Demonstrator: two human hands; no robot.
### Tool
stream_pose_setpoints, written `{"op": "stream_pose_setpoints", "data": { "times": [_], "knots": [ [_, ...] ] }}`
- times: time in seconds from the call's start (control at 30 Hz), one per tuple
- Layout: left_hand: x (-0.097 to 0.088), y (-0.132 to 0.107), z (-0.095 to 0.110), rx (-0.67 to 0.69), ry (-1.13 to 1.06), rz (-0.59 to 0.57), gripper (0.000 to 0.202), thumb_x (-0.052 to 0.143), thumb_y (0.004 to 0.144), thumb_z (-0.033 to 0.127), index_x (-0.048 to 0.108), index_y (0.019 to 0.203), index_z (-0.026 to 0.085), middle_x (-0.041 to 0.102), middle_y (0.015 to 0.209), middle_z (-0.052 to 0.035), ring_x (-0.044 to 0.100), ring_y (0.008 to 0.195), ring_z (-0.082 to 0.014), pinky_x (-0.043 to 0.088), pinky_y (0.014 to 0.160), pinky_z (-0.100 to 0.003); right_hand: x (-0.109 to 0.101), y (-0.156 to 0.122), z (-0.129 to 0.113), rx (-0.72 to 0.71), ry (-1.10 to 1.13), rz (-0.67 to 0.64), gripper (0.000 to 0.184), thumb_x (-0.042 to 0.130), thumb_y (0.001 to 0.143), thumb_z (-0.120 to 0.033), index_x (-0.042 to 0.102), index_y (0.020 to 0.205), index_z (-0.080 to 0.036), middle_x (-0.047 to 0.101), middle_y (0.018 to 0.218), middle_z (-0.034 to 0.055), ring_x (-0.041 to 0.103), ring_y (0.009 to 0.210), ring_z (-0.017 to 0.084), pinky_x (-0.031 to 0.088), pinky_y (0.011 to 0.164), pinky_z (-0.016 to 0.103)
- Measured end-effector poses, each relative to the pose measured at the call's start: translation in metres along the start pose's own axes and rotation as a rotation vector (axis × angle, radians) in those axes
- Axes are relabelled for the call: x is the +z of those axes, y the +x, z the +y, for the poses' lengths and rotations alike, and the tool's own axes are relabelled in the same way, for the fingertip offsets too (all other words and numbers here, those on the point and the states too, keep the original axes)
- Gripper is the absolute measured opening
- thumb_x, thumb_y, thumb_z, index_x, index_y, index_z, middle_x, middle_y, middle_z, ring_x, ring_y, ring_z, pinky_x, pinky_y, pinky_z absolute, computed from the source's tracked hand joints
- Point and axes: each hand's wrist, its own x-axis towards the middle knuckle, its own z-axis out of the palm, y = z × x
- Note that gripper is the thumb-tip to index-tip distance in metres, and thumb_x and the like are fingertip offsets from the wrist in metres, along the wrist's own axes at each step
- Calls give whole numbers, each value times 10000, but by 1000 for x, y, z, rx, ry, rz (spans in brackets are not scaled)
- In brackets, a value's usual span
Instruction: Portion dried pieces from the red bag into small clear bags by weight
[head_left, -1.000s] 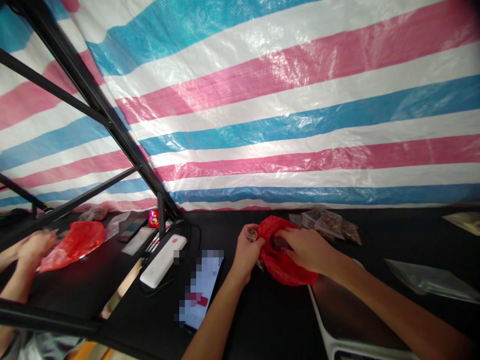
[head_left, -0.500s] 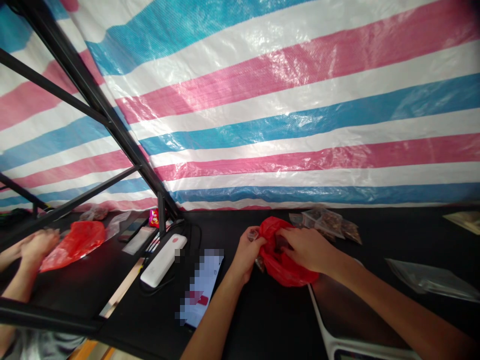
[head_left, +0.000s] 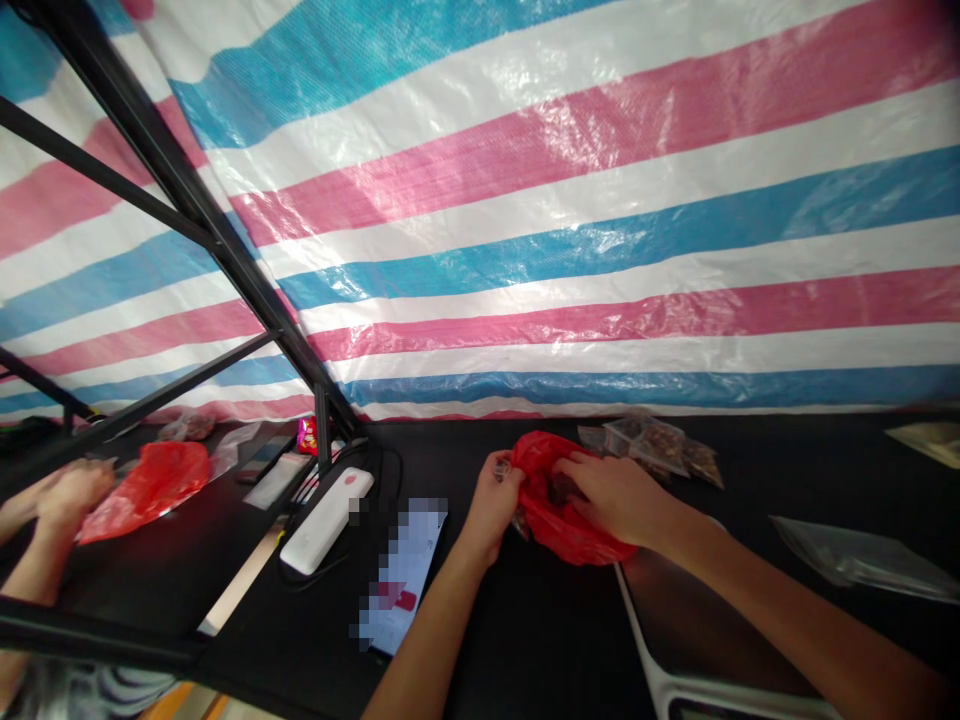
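A red plastic bag (head_left: 570,545) stands with its mouth open on the black table. My left hand (head_left: 491,510) is closed at the bag's left side, pinching a small clear plastic bag (head_left: 502,467). Below the fingers, part of that small bag shows something brownish in it. My right hand (head_left: 607,490) reaches into the red bag's mouth from the right. Its fingers are curled, their tips hidden inside, so what they grip cannot be made out. Behind the red bag lie several clear bags with brown pieces (head_left: 652,445).
A phone (head_left: 409,580) and a white power bank (head_left: 328,522) with a black cable lie to the left. A silver-edged flat device (head_left: 649,660) and flat clear bags (head_left: 862,560) lie right. Beyond a black metal frame (head_left: 187,210), another person's hands (head_left: 75,495) hold a red bag (head_left: 154,485).
My left hand has turned slightly, and the small clear bag in it has shifted a little. The red bag's lower edge has risen slightly. My right hand stays inside the mouth.
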Motion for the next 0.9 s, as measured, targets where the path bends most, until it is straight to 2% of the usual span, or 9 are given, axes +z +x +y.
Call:
{"op": "stream_pose_setpoints", "data": {
  "times": [0.33, 0.6, 0.73, 0.9],
  "knots": [
    [-2, 2, -4, -55, -23, -97, 368, 646, 652, 157, 681, 1018, 168, 657, 781, -9, 603, 695, -140, 459, 650, -232, 1, -1, 0, 7, -42, 1, 305, 572, 958, -208, 690, 1239, -191, 762, 1248, 161, 787, 946, 337, 552, 753, 392],
    [2, -4, 3, -94, -125, -83, 347, 675, 625, 159, 682, 972, 167, 642, 746, 7, 580, 632, -118, 444, 603, -218, -1, -2, 0, -6, 3, 3, 339, 573, 954, -186, 683, 1275, -206, 763, 1267, 156, 784, 988, 333, 557, 786, 389],
    [4, -4, 3, -121, -231, -13, 305, 680, 620, 174, 638, 923, 168, 614, 695, 25, 549, 568, -107, 411, 548, -217, -4, -3, -2, -16, 53, -23, 281, 543, 985, -163, 692, 1218, -214, 768, 1244, 137, 787, 979, 299, 546, 775, 350],
    [8, -4, -1, -135, -283, 7, 265, 678, 631, 221, 580, 874, 189, 562, 650, 53, 496, 504, -100, 355, 506, -222, -6, -2, -6, -11, 78, -41, 266, 542, 995, -174, 682, 1220, -196, 771, 1233, 165, 778, 1033, 306, 530, 807, 349]
  ]
}}
